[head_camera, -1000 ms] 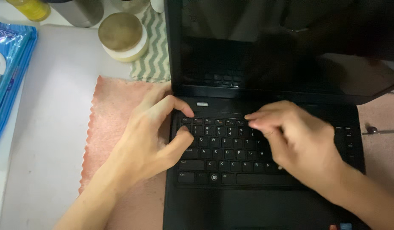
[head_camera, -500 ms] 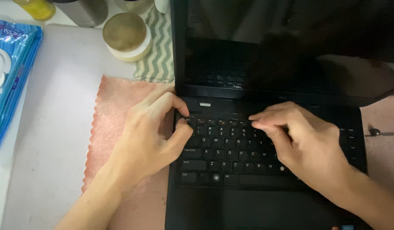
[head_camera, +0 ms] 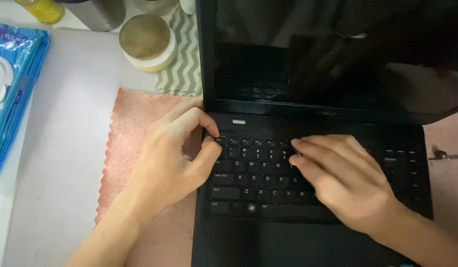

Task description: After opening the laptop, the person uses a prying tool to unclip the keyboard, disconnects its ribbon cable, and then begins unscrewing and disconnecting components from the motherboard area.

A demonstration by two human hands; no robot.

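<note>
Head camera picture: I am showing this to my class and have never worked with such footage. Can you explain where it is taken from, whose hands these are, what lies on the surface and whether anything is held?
The camera sits on a person's head and looks down, so both bare hands are that person's own. They rest on a black laptop whose screen is dark. The left hand pinches at the top left corner of the keyboard; the right hand lies flat over the middle keys. Neither hand lifts anything. The laptop stands on a pink cloth on a pale table. Behind are a round jar with a brownish lid, a zigzag-patterned cloth, a yellow bottle and a metal cup. A blue wipes pack lies at the left.
</note>
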